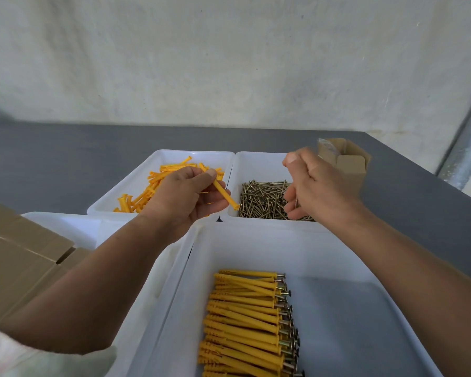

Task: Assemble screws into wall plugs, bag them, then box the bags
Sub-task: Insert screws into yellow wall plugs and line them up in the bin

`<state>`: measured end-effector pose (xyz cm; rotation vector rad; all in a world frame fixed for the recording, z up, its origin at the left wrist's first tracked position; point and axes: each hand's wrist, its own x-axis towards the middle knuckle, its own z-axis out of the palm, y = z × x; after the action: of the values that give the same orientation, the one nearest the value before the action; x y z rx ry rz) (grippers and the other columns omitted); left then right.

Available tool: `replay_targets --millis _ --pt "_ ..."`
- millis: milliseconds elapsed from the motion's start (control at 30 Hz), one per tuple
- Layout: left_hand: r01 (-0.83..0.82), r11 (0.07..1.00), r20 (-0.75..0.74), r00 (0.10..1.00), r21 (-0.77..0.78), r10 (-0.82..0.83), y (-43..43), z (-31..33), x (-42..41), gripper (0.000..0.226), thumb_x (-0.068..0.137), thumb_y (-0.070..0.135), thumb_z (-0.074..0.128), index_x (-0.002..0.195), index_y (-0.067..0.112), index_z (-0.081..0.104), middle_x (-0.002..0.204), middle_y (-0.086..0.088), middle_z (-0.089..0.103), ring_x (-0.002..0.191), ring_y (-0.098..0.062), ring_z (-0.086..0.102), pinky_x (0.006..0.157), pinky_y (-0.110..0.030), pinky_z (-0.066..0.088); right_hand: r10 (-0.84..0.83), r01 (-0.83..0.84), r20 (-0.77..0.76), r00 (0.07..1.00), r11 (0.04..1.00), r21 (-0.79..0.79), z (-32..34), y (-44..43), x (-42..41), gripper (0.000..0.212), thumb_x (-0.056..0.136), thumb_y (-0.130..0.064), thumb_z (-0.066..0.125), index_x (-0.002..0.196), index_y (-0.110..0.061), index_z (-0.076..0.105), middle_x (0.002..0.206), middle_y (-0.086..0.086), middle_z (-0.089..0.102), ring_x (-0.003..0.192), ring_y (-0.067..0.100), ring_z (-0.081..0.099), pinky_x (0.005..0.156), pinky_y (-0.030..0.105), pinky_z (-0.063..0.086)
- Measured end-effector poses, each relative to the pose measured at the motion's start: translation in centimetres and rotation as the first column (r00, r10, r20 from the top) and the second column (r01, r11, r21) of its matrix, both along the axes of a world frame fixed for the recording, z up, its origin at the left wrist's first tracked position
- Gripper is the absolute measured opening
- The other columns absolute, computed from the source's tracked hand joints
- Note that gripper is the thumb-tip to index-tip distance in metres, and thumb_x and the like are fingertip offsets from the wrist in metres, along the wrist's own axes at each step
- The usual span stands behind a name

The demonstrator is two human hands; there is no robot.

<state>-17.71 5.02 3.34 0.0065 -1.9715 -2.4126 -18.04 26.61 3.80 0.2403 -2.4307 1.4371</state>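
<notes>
My left hand (pixel 185 197) pinches one yellow wall plug (pixel 223 190), its collar end pointing right and down over the gap between two bins. My right hand (pixel 313 186) hovers over the pile of brass screws (pixel 264 200) in the back right white bin (pixel 253 161), fingers curled; a thin screw seems held upright between them, partly hidden. Loose yellow plugs (pixel 144 194) lie in the back left white bin (pixel 136 172). Several assembled plugs with screws (pixel 250 322) are stacked in the near white bin (pixel 337 257).
An open cardboard box (pixel 346 161) with a clear bag stands behind the screw bin. Flat brown cardboard boxes (pixel 19 254) lie at the left, partly over another white bin (pixel 74 227). The grey table (pixel 65 159) ends at a pale wall; its right edge runs diagonally.
</notes>
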Motion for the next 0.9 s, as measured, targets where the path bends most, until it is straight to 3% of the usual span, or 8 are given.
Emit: replay_targets --millis 67,133,233,333,467,500,667,900 --pt "-0.002 1.000 0.018 1.000 0.012 0.001 0.0 -0.1 0.0 0.020 0.099 0.015 0.053 0.082 0.006 0.060 0.077 -0.009 0.073 0.072 -0.019 0.073 0.058 -0.028 0.057 0.013 -0.012 -0.002 1.000 0.984 0.177 0.1 -0.2 0.3 0.010 0.098 -0.037 0.042 0.107 -0.038 0.046 0.072 0.003 0.068 0.062 0.020 0.071 0.065 0.046 0.061" --pt "0.001 0.999 0.038 0.999 0.040 -0.003 -0.1 -0.1 -0.1 0.020 0.099 0.014 0.053 0.081 0.006 0.061 0.077 -0.009 0.073 0.071 -0.019 0.073 0.057 -0.027 0.057 0.023 -0.023 0.002 1.000 0.942 0.335 0.3 -0.6 0.7 0.040 0.095 -0.021 0.042 0.129 -0.039 0.032 0.082 0.001 0.068 0.074 0.020 0.070 0.074 0.047 0.059" --pt "0.000 0.996 0.075 0.997 0.089 -0.007 -0.1 -0.1 -0.1 0.021 0.099 0.013 0.054 0.081 0.005 0.061 0.075 -0.010 0.072 0.070 -0.018 0.072 0.057 -0.027 0.057 0.071 -0.070 0.012 0.997 0.917 0.393 0.7 -1.2 1.4 0.062 0.093 -0.009 0.041 0.142 -0.040 0.020 0.093 0.002 0.068 0.084 0.022 0.067 0.080 0.047 0.057" --pt "-0.014 0.990 0.114 0.994 0.143 -0.003 -0.1 0.0 -0.1 0.019 0.098 0.012 0.054 0.083 0.004 0.062 0.073 -0.010 0.072 0.069 -0.018 0.072 0.056 -0.028 0.057 0.135 -0.143 0.047 0.990 0.902 0.408 1.0 -1.5 2.2 0.061 0.097 -0.014 0.044 0.146 -0.040 0.019 0.095 0.000 0.071 0.081 0.019 0.068 0.072 0.043 0.059" --pt "-0.047 0.979 0.152 0.988 0.198 0.017 0.0 0.1 -0.1 0.017 0.097 0.010 0.055 0.085 0.001 0.063 0.071 -0.010 0.071 0.064 -0.017 0.071 0.053 -0.027 0.057 0.213 -0.220 0.077 0.974 0.809 0.545 1.1 -1.8 2.9 0.025 0.102 -0.025 0.042 0.125 -0.028 0.052 0.097 -0.009 0.069 0.072 0.005 0.062 0.047 0.012 0.041" --pt "-0.055 0.977 0.158 0.987 0.208 0.022 0.0 0.2 -0.1 0.016 0.097 0.010 0.055 0.087 0.001 0.064 0.070 -0.010 0.071 0.063 -0.016 0.071 0.053 -0.026 0.056 0.233 -0.232 0.075 0.970 0.784 0.576 1.1 -1.9 3.0 0.022 0.103 -0.026 0.042 0.118 -0.026 0.057 0.092 -0.009 0.068 0.071 0.004 0.060 0.045 0.011 0.038" --pt "-0.083 0.969 0.179 0.983 0.232 0.041 0.0 0.3 -0.1 0.013 0.097 0.009 0.055 0.090 0.001 0.063 0.070 -0.010 0.071 0.062 -0.016 0.071 0.051 -0.026 0.056 0.251 -0.231 0.058 0.966 0.745 0.625 0.9 -2.1 3.5 0.019 0.102 -0.023 0.043 0.101 -0.025 0.062 0.085 -0.007 0.064 0.080 0.014 0.062 0.071 0.033 0.053" --pt "-0.091 0.969 0.183 0.982 0.230 0.049 -0.1 0.3 -0.1 0.011 0.097 0.008 0.056 0.093 0.000 0.063 0.072 -0.011 0.071 0.063 -0.017 0.072 0.051 -0.026 0.056 0.249 -0.219 0.041 0.968 0.745 0.630 0.6 -2.1 3.3 0.017 0.100 -0.022 0.045 0.097 -0.027 0.062 0.077 -0.010 0.062 0.071 0.008 0.062 0.064 0.029 0.052"
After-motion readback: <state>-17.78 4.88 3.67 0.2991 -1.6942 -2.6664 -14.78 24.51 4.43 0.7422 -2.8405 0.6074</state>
